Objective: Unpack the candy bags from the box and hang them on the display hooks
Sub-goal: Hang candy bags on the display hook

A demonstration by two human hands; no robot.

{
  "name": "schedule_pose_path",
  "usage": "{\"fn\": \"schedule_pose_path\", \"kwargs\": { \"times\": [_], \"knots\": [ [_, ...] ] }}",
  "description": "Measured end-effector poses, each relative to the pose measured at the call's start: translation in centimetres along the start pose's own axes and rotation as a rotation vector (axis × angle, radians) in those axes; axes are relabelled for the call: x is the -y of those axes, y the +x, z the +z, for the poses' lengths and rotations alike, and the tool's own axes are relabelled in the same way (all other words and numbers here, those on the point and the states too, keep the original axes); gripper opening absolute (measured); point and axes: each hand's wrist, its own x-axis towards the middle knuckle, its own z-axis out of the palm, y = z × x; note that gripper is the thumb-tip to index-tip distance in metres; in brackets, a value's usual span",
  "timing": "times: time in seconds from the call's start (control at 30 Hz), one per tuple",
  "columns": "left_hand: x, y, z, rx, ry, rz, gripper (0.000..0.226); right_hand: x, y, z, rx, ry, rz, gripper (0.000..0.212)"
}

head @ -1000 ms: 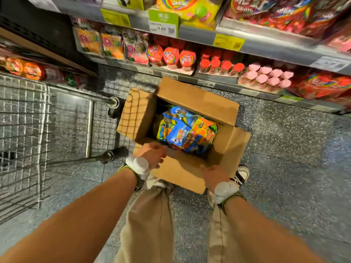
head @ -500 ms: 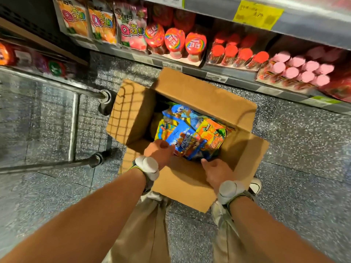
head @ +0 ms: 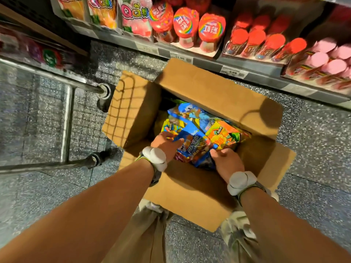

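Observation:
An open cardboard box (head: 190, 196) stands on the floor in front of my feet, all its flaps folded out. Inside lie several bright candy bags: a blue one (head: 193, 147) on top, an orange one (head: 226, 137) to its right, another blue one (head: 188, 112) further back. Both my hands are down in the box. My left hand (head: 167, 145) has its thumb across the top blue bag's left edge, with the fingers tucked in beside it. My right hand (head: 226, 162) grips the same bag's near right corner with curled fingers. No display hooks show.
A store shelf (head: 209, 61) with price tags runs along the back, stocked with red-capped (head: 266, 42) and pink-capped candy tubes (head: 326, 63) and hanging bags. A metal trolley frame (head: 66, 118) stands just left of the box. Speckled floor lies to the right.
My hands have moved from the box's near flap forward into the box and onto the candy bags. The view has dropped closer to the box.

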Motion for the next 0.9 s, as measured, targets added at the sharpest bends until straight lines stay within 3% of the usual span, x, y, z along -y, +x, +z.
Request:
{"fn": "schedule_pose_path", "kwargs": {
  "times": [0.33, 0.43, 0.6, 0.73, 0.9],
  "knots": [
    [0.9, 3.4, 1.4, 0.034, 0.107, -0.115, 0.062, 1.4, 2.9, 1.6, -0.020, 0.064, -0.132, 0.034],
    [0.9, 3.9, 1.9, 0.032, 0.118, -0.146, 0.069, 2.0, 3.7, 2.0, -0.030, 0.040, -0.232, 0.046],
    [0.9, 4.9, 2.8, 0.020, 0.032, -0.129, 0.044, 2.1, 5.4, 2.6, 0.025, 0.029, -0.288, 0.053],
    [1.1, 5.1, 3.0, 0.047, 0.011, -0.111, 0.033, 1.6, 6.3, 2.7, 0.010, 0.059, -0.321, 0.027],
    [1.2, 4.0, 3.0, 0.094, 0.030, -0.060, 0.024, 0.8, 4.5, 1.8, -0.045, 0.008, -0.430, 0.052]
  ]
}}
